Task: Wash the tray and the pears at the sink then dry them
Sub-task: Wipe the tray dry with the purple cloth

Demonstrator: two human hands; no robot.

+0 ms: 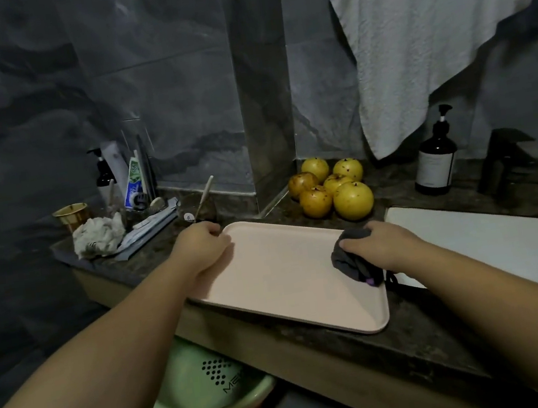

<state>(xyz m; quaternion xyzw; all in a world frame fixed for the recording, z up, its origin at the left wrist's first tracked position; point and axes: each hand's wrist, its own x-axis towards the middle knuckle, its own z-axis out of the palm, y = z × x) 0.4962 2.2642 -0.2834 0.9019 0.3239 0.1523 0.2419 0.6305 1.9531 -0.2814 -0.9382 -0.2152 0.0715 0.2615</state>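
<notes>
At the centre of the frame, the pink tray point(290, 270) lies flat on the dark stone counter point(417, 331), its near right corner close to the counter edge. The left hand point(203, 247) grips the tray's far left corner, fingers curled over the rim. The right hand point(379, 245) clutches a bunched dark cloth point(351, 261) and presses it onto the tray surface near the right rim.

Step in hand, as judged: wiping the tray, most likely drying, since the tray is on the counter and not in the sink point(494, 241), which shows white at the right of the frame. Whether the tray surface is wet cannot be determined.

Next move: sweep the cloth across the uncovered surface toward the left rim while the left hand steadies the tray against sliding.

The pears point(331, 188), six in number, are piled directly on the counter in the wall corner, just beyond the tray's far edge; nothing contains them. The tray holds only the cloth and hand.

Containers: a gold cup point(71, 214) at centre left, contents not visible; a green basin point(203, 386) below the counter, its contents not discernible; a dark pump bottle point(436, 159) beside the sink.
</notes>
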